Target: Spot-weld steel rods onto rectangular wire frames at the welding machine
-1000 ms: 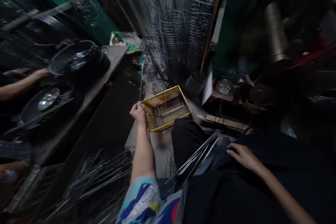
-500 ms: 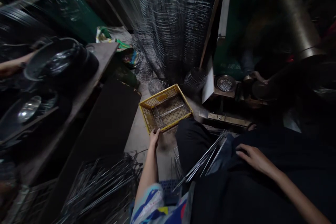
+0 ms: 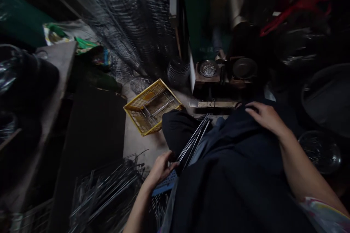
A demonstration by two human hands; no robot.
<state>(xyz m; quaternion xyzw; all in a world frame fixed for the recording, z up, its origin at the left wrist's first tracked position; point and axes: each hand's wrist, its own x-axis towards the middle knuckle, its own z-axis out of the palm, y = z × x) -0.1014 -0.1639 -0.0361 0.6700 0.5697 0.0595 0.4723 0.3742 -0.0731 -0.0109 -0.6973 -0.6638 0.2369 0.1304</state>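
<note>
My left hand (image 3: 161,167) is open beside the lower ends of a few thin metal rods (image 3: 193,140) that lie across my lap. Its fingers are apart, with nothing seen between them. On the dark cloth (image 3: 232,160) over my right thigh rests my right hand (image 3: 264,114), fingers spread and holding nothing. Beyond my left knee, a yellow plastic crate (image 3: 153,107) sits tilted in view on the floor, with a few metal rods inside it.
Bent wire pieces (image 3: 106,185) are heaped at lower left, near a blue crate (image 3: 165,184). Stacked wire racks (image 3: 131,14) stand behind the yellow crate. A bowl of small metal parts (image 3: 208,69) is ahead; another bowl (image 3: 319,151) lies right.
My left hand has let go of the yellow crate's edge and come back toward the rods on my lap. The view has turned to the right. My right hand stays on the cloth.
</note>
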